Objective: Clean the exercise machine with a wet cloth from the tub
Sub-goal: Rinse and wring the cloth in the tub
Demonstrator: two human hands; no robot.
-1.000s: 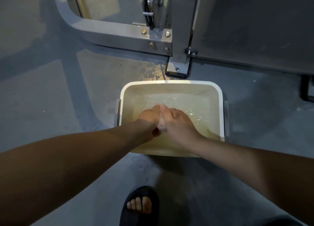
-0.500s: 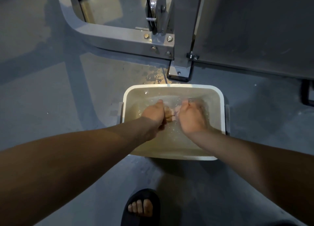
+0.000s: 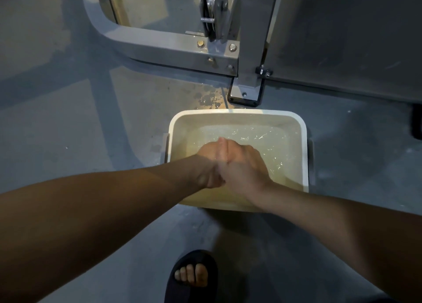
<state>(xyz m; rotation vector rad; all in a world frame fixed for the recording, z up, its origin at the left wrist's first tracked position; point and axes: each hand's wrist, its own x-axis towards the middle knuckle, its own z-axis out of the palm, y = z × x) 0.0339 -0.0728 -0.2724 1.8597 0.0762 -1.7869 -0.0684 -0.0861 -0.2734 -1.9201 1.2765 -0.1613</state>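
Right now my left hand [image 3: 209, 159] and right hand [image 3: 244, 165] press side by side over the water in the white tub [image 3: 237, 113]. Their fingers curl round the cloth [image 3: 222, 147], only a pale strip showing between them. The exercise machine [image 3: 173, 49] stands just beyond the far rim.

**Bare arms, one black sandal**

Two bare forearms come in from the lower left and lower right of the frame. The left hand [image 3: 209, 163] and right hand [image 3: 245, 170] are bare too, and a wet glint runs where they meet. At bottom centre a foot wears a black open-toed sandal [image 3: 194, 257] with a rounded front, and its toes [image 3: 191, 275] are showing.
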